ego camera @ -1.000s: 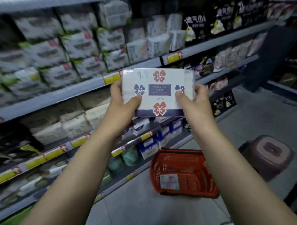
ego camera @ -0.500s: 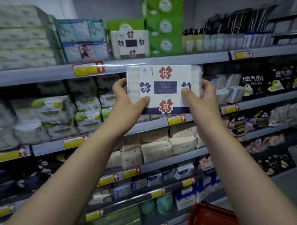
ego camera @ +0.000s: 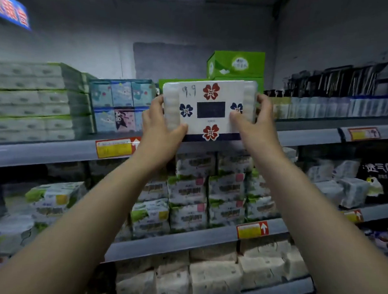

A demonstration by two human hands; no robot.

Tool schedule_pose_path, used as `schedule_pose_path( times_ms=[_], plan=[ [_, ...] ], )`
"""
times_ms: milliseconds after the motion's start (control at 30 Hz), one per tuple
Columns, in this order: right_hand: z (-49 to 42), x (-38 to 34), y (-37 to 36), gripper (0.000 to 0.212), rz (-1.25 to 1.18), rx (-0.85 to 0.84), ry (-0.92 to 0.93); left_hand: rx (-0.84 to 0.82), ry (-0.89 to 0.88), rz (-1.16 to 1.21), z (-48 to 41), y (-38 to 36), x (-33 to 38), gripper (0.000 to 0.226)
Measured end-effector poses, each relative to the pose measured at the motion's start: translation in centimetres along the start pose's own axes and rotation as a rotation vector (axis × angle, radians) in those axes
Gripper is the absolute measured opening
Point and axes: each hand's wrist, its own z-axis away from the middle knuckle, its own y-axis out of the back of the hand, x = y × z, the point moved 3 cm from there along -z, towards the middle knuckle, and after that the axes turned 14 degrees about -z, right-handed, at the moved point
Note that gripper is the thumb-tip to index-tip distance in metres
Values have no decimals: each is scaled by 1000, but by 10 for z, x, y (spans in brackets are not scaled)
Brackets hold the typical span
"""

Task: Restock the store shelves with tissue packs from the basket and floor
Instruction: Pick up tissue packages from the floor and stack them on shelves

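Head view: left hand (ego camera: 161,123), right hand (ego camera: 254,124) grip ends of tissue pack (ego camera: 212,108) at top shelf (ego camera: 45,151) edge; placement nearly done, not released; remaining stock unseen.

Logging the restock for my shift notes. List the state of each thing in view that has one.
Flower-print tissue pack: upright, held at top-shelf level, printed face to camera.
Left hand: grips the pack's left edge.
Right hand: grips the pack's right edge.
Top shelf: stocked either side of the pack.
Green box: stacked behind the pack.
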Motion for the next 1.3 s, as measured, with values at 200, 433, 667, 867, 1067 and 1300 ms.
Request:
schedule_pose_path(
  times_ms=[200, 433, 667, 867, 1067, 1300],
  plan=[
    [-67, 20, -16, 60, 117, -116, 63, 19, 16, 61, -60, -18, -10, 67],
    [-111, 60, -32, 51, 330, -256, -24, 44, 92, -285, -89, -36, -39, 54],
    [-124, 69, -47, 43, 434, -200, 11, 57, 125, -492, -110, -42, -43, 39],
    [-106, 63, -53, 69, 502, -117, 109, -105, 116, -569, -109, -44, -42, 74],
    [-39, 44, -45, 79, 713, -227, 354, -59, -246, -731, -57, -33, -32, 77],
    [62, 68, 12, 80, 1104, -368, 57, -425, -409, -752, 39, -49, -41, 76]
  ],
)
